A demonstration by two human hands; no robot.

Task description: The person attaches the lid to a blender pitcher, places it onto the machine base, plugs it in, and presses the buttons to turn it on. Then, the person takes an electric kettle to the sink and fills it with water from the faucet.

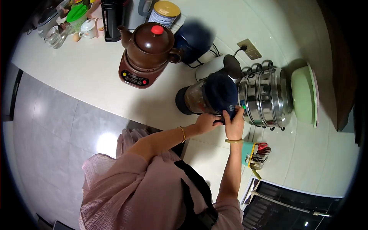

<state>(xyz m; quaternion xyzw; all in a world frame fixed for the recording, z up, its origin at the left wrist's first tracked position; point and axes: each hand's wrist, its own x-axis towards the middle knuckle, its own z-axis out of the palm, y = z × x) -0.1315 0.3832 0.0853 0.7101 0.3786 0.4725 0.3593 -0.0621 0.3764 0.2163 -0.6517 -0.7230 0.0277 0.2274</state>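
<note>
Kitchen counter [96, 73]: clear jug [194, 97]
Left hand [207, 124]: fingers curled round handle [218, 121]
Right hand [234, 124]: fingers slightly parted, gripping dark lid [221, 92]

Room left of jug [196, 99], steamer [264, 97] right

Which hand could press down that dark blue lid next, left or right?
Probably the right hand: it touches the edge of the dark blue lid. The left hand is curled beside the clear jar, farther from the lid's top.
</note>
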